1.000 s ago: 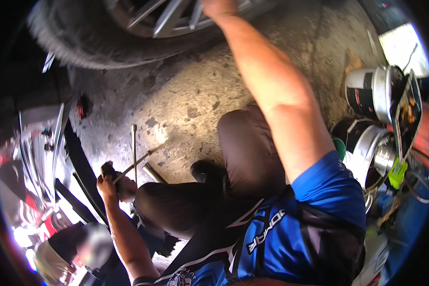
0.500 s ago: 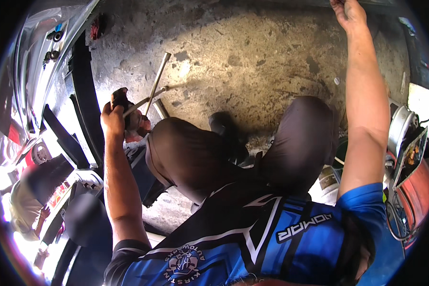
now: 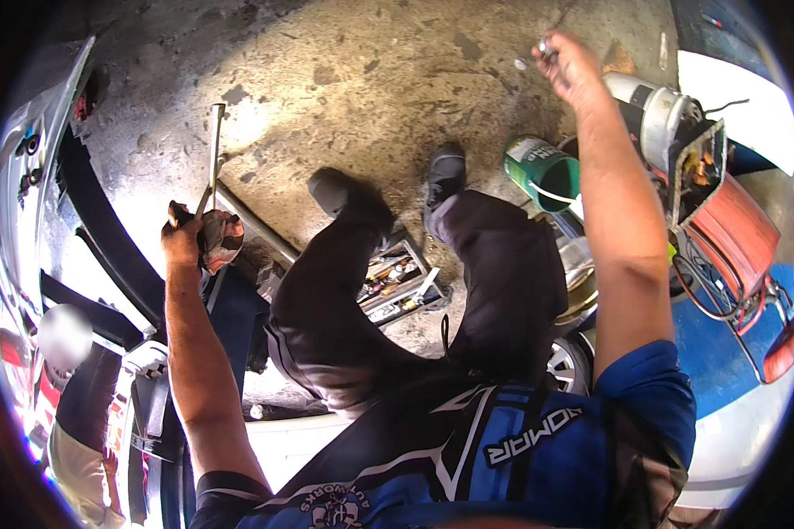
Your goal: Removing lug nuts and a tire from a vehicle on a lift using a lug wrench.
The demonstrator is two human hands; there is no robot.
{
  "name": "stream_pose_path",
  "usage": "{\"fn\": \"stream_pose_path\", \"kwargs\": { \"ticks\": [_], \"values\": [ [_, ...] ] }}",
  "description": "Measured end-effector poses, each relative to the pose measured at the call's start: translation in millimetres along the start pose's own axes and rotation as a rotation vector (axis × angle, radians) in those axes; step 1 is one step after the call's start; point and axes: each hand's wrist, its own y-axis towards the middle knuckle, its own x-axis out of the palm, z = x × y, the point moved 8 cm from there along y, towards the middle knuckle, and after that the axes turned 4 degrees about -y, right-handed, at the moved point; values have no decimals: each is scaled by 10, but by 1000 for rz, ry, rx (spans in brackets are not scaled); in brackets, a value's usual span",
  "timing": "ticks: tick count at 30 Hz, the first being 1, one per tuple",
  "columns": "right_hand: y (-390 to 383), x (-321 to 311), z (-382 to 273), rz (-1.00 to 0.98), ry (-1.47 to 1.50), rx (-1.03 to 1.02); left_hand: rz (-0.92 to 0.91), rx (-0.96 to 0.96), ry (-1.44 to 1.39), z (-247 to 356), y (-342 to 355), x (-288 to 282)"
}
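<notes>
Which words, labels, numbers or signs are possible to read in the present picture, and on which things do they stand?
I do not copy out wording, but lettering stands here:
Shirt: large white letters on a blue panel, clear.
Same shirt: round emblem with letters, cut by the lower edge.
Green bucket: pale letters, partly unclear.
White bucket: any print is too small to read.

A head-worn fisheye camera faces the floor [image 3: 362, 97].
</notes>
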Motion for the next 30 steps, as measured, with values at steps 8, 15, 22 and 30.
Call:
{"fn": "stream_pose_path", "kwargs": {
  "ticks": [8,15,22,30],
  "values": [
    [-784,-633,714,106,-185,277,-275,-433,-309,-811,-790,812],
    [-827,4,603,-60,-438,160,-131,99,-408,-1141,-1001,626],
    [-1234,2529,380,-470,-869,-70,55,-104,-425,-1392,-1445,368],
    [-2836,5189,-1282,-653,-904,-1023,170,-326,-86,-1196,-1513,-166]
  ]
}}
